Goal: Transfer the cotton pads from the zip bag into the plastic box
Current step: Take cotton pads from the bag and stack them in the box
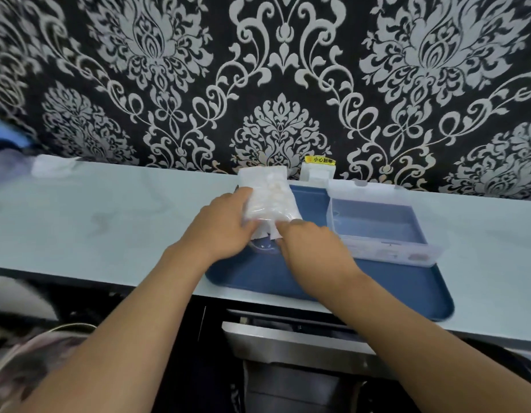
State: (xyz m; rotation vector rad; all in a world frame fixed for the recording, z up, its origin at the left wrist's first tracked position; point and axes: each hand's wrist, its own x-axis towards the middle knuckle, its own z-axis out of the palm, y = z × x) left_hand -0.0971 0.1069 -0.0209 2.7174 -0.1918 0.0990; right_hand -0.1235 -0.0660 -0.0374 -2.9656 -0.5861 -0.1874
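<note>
Fingers of the left hand (225,225) and right hand (310,242) pinch the zip bag (268,195) of cotton pads. It lies on a blue tray (377,287), beside the open plastic box (377,222).

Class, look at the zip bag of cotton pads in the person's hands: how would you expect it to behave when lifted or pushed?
The zip bag is thin clear film bulging with cotton pads, so probably light and floppy, sagging where unsupported. The left hand and right hand both grip its near end, which suggests it needs steadying. Its glossy film may be slippery.

zip bag (267,195): 1 | plastic box (377,222): 1 | tray (407,293): 1 | hands: 2 – left hand (225,225), right hand (312,242)
</note>
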